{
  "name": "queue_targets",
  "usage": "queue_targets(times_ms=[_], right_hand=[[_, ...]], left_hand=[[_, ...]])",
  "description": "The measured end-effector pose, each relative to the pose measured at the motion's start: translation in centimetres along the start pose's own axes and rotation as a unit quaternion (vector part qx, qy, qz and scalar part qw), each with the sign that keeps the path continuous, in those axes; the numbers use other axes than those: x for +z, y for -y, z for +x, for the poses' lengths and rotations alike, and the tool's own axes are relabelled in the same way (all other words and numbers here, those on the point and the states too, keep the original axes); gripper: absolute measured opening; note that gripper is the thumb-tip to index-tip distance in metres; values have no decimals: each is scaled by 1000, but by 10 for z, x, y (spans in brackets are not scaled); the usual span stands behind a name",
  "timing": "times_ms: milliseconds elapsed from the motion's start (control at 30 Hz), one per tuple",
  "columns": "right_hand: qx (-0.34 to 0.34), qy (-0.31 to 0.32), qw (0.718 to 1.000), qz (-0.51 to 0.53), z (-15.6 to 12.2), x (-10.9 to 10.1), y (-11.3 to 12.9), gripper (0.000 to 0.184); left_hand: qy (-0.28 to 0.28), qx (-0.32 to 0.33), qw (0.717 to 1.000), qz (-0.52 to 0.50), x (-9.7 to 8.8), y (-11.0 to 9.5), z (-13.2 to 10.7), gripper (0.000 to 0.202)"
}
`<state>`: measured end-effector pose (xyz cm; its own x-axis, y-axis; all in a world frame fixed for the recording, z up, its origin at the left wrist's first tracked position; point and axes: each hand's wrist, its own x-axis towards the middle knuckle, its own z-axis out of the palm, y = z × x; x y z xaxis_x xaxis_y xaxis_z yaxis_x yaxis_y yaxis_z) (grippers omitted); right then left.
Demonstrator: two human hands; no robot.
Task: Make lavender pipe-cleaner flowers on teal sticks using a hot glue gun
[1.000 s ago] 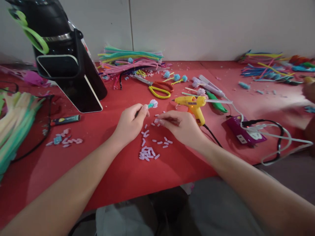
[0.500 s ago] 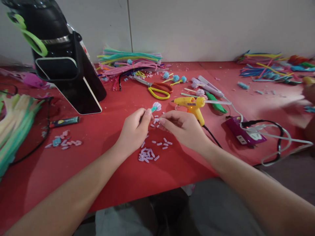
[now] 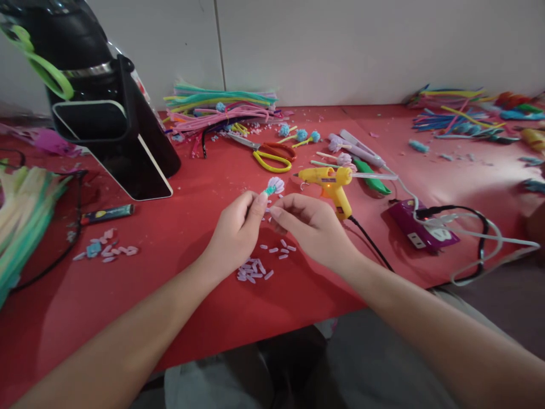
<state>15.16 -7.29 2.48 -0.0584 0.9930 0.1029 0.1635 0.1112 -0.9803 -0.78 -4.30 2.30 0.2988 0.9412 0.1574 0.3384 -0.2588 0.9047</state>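
Note:
My left hand point(image 3: 238, 230) is closed, pinching a small pipe-cleaner flower point(image 3: 275, 185) by its teal base between thumb and forefinger. The lilac petals point up and away from me. Close beside it, the thumb and bent fingers of my right hand point(image 3: 309, 224) come together in a pinch; whatever lies between the fingertips is too small to make out. Below the hands, short lilac pipe-cleaner pieces point(image 3: 254, 269) lie in a loose heap, with several more scattered nearby. A yellow glue gun point(image 3: 326, 179) rests just beyond my right hand, its orange light lit.
Scissors point(image 3: 272, 161) and blue pompom-like flowers point(image 3: 301, 135) lie behind my hands. At left stand a black bottle point(image 3: 147, 122) and a phone-like black slab point(image 3: 136, 165). A purple power strip point(image 3: 411, 227) with looping cables is at right. Pipe-cleaner bundles point(image 3: 221, 99) lie against the wall.
My right hand has come slightly closer to the left, and the flower is turned a little more upright. The view has shifted slightly. Another person's blurred hand at the right edge has moved away.

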Motion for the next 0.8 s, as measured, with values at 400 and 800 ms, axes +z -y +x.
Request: queue_targets(times_ms=[400, 800], right_hand=[[9, 27, 999, 45, 0, 2, -3, 21], [-19, -85, 996, -9, 5, -22, 7, 15]], left_hand=[[-1, -8, 999, -44, 1, 0, -1, 38], [35, -35, 996, -68, -6, 6, 3, 42]])
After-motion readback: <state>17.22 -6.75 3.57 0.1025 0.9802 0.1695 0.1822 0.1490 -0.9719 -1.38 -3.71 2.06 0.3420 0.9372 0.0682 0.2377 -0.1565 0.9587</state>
